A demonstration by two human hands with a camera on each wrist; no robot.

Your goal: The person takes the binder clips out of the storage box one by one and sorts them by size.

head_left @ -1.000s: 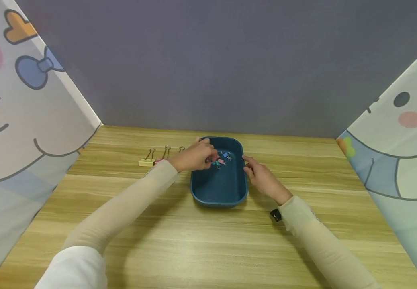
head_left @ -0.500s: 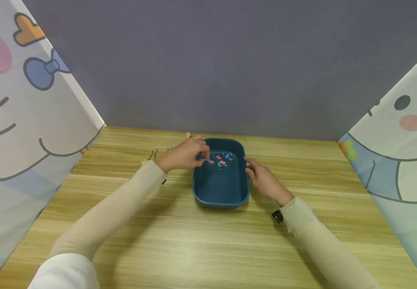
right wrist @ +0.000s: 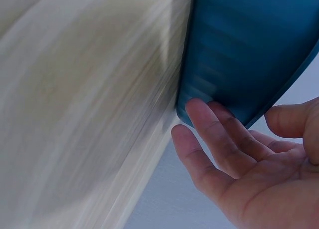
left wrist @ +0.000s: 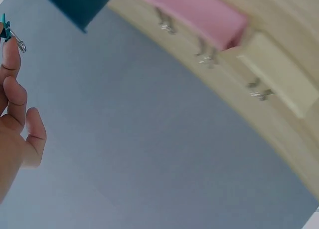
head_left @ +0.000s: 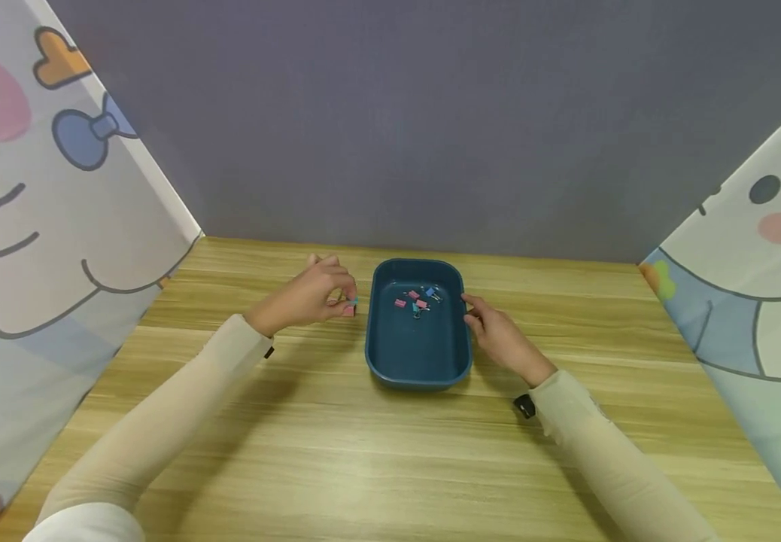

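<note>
Pinched at the fingertips of the left hand (head_left: 305,296) is a small teal clip (left wrist: 6,31), its silver wire handle (left wrist: 21,43) poking out beyond them. Seen from the head, it is held between nine and ten o'clock of a dark blue tray (head_left: 420,355), just outside the rim, above the wooden table (head_left: 363,452). Between two and three o'clock, the tray's side is touched by the loosely bent fingers of the right hand (head_left: 504,340). Inside, towards twelve, a few small clips (head_left: 420,304) in pink, blue and teal are scattered. By the left wrist camera, a large pink clip (left wrist: 194,12) is shown near one o'clock and a large cream clip (left wrist: 281,74) past two. Light, stiff, smooth handling can be expected of the pinched clip, hardly fragile; it is probably best held by its solid body, as the wire could swivel and be slipped from
</note>
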